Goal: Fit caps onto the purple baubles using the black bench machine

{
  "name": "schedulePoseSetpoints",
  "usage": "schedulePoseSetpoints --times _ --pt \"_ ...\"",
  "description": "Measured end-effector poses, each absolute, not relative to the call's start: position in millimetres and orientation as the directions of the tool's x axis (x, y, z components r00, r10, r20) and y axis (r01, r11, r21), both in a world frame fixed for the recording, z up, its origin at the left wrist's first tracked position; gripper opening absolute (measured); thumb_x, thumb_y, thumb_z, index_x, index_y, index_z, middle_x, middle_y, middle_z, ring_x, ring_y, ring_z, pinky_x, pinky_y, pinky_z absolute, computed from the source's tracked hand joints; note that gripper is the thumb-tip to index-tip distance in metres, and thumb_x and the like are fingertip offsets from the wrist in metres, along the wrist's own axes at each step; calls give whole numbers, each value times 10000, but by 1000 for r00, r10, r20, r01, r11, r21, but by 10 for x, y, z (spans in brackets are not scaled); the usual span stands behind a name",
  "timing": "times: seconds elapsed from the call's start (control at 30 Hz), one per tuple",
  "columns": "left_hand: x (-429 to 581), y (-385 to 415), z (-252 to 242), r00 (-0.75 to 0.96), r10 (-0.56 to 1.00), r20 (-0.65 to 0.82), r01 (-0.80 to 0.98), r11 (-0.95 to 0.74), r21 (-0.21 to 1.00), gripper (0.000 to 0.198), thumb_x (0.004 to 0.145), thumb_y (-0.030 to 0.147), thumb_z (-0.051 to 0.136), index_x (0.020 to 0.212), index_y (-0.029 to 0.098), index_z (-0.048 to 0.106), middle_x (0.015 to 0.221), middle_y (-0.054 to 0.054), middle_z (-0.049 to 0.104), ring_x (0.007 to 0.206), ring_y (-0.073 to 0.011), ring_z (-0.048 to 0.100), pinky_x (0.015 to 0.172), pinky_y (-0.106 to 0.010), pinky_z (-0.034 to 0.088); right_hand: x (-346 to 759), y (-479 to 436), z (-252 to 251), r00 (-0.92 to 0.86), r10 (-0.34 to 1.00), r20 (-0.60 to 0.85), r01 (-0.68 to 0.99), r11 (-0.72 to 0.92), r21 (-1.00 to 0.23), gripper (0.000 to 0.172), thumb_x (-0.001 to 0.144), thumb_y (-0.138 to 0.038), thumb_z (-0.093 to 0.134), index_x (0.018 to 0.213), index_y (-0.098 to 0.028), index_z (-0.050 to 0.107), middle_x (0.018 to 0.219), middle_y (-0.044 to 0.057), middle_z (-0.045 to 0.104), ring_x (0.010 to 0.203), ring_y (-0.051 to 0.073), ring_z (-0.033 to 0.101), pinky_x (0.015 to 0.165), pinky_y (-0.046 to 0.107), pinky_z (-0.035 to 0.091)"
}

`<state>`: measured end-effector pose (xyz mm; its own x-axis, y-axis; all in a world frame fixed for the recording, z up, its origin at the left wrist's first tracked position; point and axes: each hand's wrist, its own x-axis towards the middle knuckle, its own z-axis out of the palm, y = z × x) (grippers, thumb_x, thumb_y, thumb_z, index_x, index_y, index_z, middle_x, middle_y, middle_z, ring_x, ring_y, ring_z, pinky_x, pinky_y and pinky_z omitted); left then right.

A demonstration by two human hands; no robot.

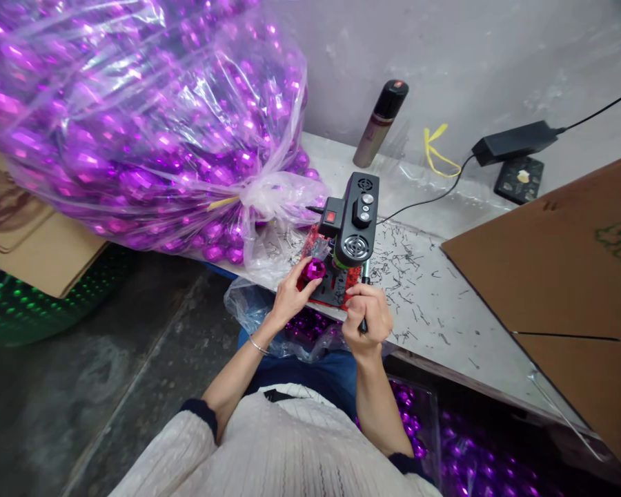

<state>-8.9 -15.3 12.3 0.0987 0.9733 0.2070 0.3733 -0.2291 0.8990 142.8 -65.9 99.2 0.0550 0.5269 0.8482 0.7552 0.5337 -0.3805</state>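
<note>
Bauble (316, 268), purple and mirror-faceted, sits between the thumb and fingers of a worker's left hand (288, 298), the grip parted only to the ball's width and closed on its sides. Just right of that grip stands a small black benchtop machine (356, 221) on a red-edged base (334, 295), its head running away from the worker; the round ball, with no evident long axis, lies left of the head's near end. Whether it touches the base cannot be told. The right hand (368, 314), farther from the ball, folds in a fist around a black-handled lever (363, 326). Left of the left grip bulges a tied clear bag (263, 195) of similar baubles (145, 179); right of the right grip, dark scraps (403, 269) litter the table (460, 310).
</note>
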Motion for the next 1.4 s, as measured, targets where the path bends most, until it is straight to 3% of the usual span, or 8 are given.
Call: schedulePoseSetpoints --times 0.17,0.3,0.53,0.77,1.4 --pt "-139 -147 193 153 956 250 413 -291 863 500 979 479 627 1412 233 583 1350 -101 694 1235 -245 680 1076 -398 555 1433 -668 983 56 539 840 758 525 -387 178 960 -115 484 840 -223 559 788 15 676 714 136 655 649 267 506" --pt "-169 -143 181 208 936 285 460 -351 816 491 985 477 616 1412 235 586 1388 -115 658 1298 -257 638 1121 -426 524 1437 -673 977 51 542 839 758 526 -386 177 962 -113 479 846 -224 554 797 19 674 721 134 654 654 265 505" --pt "-106 -74 -18 201 932 303 500 -364 786 730 880 526 748 1479 198 489 1399 -157 651 1290 -305 645 1091 -473 540 1435 -677 995 46 543 839 756 530 -384 187 955 -96 478 836 -219 553 789 18 671 711 131 658 637 253 510" --pt "-58 16 -53 269 894 358 461 -446 767 623 877 507 756 1379 187 573 1340 -154 668 1272 -303 637 1092 -491 522 1444 -685 970 42 555 831 750 532 -393 176 948 -88 485 848 -214 557 797 21 666 722 128 653 638 244 511" --pt "121 77 -244 263 873 410 363 -484 797 697 839 593 761 1408 222 603 1312 -152 712 1226 -309 674 1060 -494 505 1416 -673 948 72 540 839 753 522 -401 183 991 -136 456 857 -213 555 810 24 662 718 123 653 623 247 520"
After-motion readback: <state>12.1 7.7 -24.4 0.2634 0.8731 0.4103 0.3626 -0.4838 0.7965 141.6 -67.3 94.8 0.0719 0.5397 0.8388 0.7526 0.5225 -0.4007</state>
